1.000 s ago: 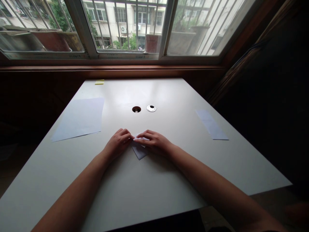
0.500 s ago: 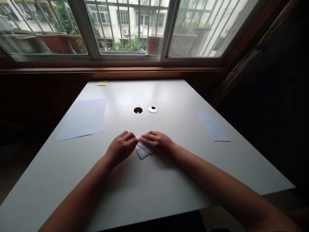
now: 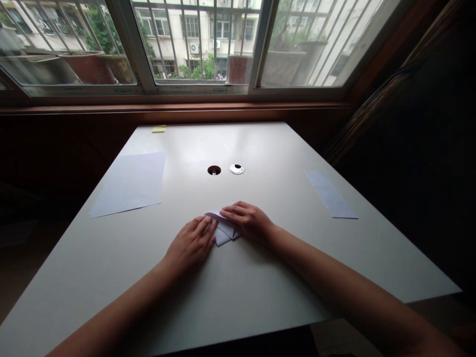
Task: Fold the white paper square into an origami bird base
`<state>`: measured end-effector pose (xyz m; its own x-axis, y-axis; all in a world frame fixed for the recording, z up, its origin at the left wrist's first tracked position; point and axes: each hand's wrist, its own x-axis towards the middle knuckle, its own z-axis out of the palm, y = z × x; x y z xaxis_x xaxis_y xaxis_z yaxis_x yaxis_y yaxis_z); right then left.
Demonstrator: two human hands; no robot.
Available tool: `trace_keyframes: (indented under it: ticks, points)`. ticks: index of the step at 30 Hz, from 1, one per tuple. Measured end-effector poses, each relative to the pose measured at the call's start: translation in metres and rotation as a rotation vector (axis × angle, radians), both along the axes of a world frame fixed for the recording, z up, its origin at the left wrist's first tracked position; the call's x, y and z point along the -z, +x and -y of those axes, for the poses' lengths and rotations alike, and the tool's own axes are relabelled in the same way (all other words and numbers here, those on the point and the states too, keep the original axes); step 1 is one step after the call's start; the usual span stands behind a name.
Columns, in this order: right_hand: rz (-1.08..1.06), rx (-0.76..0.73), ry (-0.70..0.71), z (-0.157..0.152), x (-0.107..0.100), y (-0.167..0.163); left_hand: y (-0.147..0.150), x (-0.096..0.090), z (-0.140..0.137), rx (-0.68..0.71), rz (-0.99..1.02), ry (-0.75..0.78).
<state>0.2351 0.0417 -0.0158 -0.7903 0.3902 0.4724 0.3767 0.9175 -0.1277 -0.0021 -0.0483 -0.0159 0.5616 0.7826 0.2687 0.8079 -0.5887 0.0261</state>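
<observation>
A small folded sheet of white paper (image 3: 224, 237) lies on the table between my two hands, its layers showing creased edges. A flap at its upper left is raised and curved. My left hand (image 3: 191, 242) holds the paper's left side, its fingertips at the raised flap. On the upper right, my right hand (image 3: 250, 220) grips the paper with its fingers close together over the top layer. Both hands cover parts of the folded paper, and the right thumb is hidden.
On the white table (image 3: 267, 297), a large white sheet (image 3: 128, 183) lies at left and a narrow paper strip (image 3: 330, 194) at right. Beyond my hands are a round hole (image 3: 214, 170) and its metal cover (image 3: 237, 169). A yellow sticky-note pad (image 3: 158, 129) sits at the far left edge.
My left hand has shifted slightly down, and its fingers have gone from a pinch to lying straighter along the paper. The upper-left flap now shows raised. My right hand stays nearly in place.
</observation>
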Motion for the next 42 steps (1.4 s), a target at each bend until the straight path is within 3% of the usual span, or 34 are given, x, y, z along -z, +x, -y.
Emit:
trace_keyframes:
  ticks: [10, 15, 36, 42]
  points:
    - [0.094, 0.087, 0.056, 0.014, -0.007, 0.007, -0.01, -0.002, -0.035, 0.12, 0.052, -0.017]
    - [0.093, 0.142, 0.01, 0.02, -0.002, 0.006, -0.016, 0.001, -0.045, 0.181, 0.106, -0.03]
    - [0.023, 0.108, -0.073, 0.015, 0.004, 0.005, -0.017, 0.001, -0.047, -0.003, 0.076, -0.001]
    - [-0.045, 0.083, -0.115, 0.011, 0.006, 0.007, -0.02, 0.001, -0.052, 0.064, 0.102, 0.0]
